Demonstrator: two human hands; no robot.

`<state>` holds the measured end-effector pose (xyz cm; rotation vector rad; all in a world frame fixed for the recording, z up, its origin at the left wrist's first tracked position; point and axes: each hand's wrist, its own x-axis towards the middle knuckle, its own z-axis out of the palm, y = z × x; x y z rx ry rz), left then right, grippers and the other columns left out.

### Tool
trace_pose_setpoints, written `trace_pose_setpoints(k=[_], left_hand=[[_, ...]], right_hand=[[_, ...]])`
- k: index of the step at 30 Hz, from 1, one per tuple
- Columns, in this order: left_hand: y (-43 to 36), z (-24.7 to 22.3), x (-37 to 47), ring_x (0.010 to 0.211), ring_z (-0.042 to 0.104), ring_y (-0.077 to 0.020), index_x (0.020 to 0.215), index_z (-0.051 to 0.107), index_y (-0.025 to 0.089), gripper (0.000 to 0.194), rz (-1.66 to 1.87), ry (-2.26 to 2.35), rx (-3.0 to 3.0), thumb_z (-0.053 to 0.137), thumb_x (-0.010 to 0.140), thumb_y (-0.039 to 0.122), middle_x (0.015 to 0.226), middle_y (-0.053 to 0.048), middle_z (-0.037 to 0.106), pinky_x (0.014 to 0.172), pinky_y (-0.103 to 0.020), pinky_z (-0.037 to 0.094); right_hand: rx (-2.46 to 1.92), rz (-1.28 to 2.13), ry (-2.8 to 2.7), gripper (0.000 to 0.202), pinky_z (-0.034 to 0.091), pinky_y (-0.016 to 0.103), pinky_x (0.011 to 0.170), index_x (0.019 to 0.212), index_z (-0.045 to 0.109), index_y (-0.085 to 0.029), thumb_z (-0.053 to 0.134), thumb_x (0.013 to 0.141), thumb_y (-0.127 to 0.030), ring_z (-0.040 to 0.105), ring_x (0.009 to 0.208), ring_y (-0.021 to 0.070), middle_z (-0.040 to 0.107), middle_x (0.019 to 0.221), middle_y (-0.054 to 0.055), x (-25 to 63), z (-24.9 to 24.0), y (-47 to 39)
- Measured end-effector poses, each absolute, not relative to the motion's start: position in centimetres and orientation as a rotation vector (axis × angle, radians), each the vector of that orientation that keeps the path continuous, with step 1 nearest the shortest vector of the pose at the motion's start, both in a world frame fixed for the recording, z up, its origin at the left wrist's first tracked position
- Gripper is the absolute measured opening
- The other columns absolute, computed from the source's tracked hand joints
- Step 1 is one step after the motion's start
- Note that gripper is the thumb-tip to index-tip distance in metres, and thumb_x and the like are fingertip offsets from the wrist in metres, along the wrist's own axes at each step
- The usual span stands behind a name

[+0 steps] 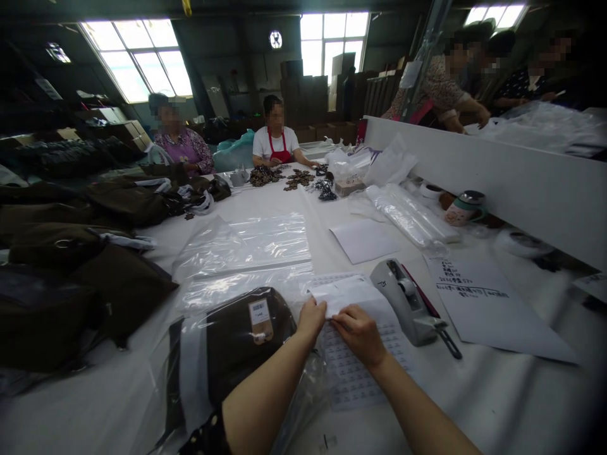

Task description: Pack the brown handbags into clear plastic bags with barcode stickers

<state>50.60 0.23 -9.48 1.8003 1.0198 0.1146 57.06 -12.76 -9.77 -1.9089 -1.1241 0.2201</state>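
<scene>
White table (497,404), dim light. One dark bag (227,354) with tag (260,320) lies inside clear plastic (308,392), just left of hands; heaped bags (126,291) look unwrapped, so work seems partway. Left hand (312,321), right hand (360,333) both pinch white paper (344,292), fingers closed.

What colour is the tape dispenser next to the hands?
The tape dispenser is grey, seen best in the head view.

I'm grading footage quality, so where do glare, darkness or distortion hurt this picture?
Head view: back windows blown white, the left one seemingly leaning from lens distortion; head view: glare streaks the flat plastic bag; head view: right edge nearly black, but left hand and right hand readable.
</scene>
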Motion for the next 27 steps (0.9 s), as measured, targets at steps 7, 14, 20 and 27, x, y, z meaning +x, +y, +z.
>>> trace_pose_setpoints(k=[7, 14, 20, 27], left_hand=[[0.8, -7.3, 49.9, 0.097, 0.06, -0.0274, 0.111, 0.056, 0.007, 0.037, 0.254, 0.912, 1.885, 0.047, 0.084, 0.03, 0.103, -0.019, 0.065, 0.085, -0.038, 0.044], [-0.5, -0.4, 37.9, 0.102, 0.053, -0.0179, 0.096, 0.061, 0.02, 0.017, 0.771, 0.52, 2.16, 0.053, 0.082, 0.019, 0.102, -0.004, 0.064, 0.096, -0.032, 0.039], [0.6, -0.5, 26.5, 0.101, 0.052, -0.02, 0.099, 0.061, 0.019, 0.019, 1.028, 0.684, 2.423, 0.051, 0.084, 0.013, 0.101, -0.005, 0.065, 0.092, -0.037, 0.043], [5.7, -3.3, 22.0, 0.116, 0.044, -0.0275, 0.122, 0.05, 0.016, 0.038, 0.841, 1.202, 2.551, 0.05, 0.086, 0.025, 0.123, -0.01, 0.056, 0.097, -0.046, 0.038]], right_hand=[[-1.819, 0.486, -0.822, 0.036, 0.047, 0.029, 0.063, 0.074, 0.063, -0.015, 0.055, 0.08, -0.05, 0.058, 0.066, 0.0175, 0.063, 0.07, 0.004, 56.7, -7.3, -12.5], [-1.56, 0.917, -0.71, 0.034, 0.047, 0.028, 0.071, 0.071, 0.062, -0.016, 0.069, 0.068, -0.049, 0.053, 0.067, 0.0132, 0.056, 0.069, -0.001, 54.1, -1.7, -9.1], [-1.54, 1.21, -1.024, 0.036, 0.044, 0.024, 0.057, 0.07, 0.058, -0.015, 0.067, 0.067, -0.05, 0.051, 0.057, 0.0106, 0.053, 0.063, -0.002, 47.8, 1.4, -1.0], [-1.647, 1.356, -1.379, 0.025, 0.045, 0.022, 0.051, 0.068, 0.056, -0.016, 0.06, 0.071, -0.04, 0.047, 0.052, 0.009, 0.047, 0.057, -0.005, 39.8, 2.1, 8.6]])
